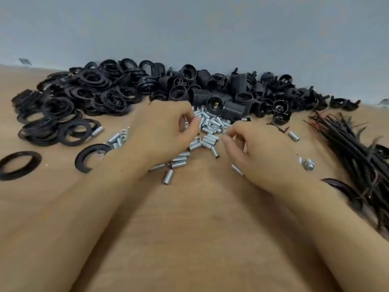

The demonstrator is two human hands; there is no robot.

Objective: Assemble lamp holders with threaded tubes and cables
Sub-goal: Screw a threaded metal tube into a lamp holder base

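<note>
Two bare forearms reach from the near edge over a brown table (189, 239). The left hand (162, 131) hangs over the scatter of short silver threaded tubes (210, 131) at the centre, fingers curled with thumb and fingertips close together; whether they pinch a tube cannot be told. The right hand (259, 150) rests just right of the tubes, fingers loosely curled, its hold likewise unclear. A bundle of dark cables (353, 152) lies at the right. Loose black rings (69, 106) are heaped far left. Black lamp holders (237, 93) pile along the far wall (189, 28), just behind the tubes.
</note>
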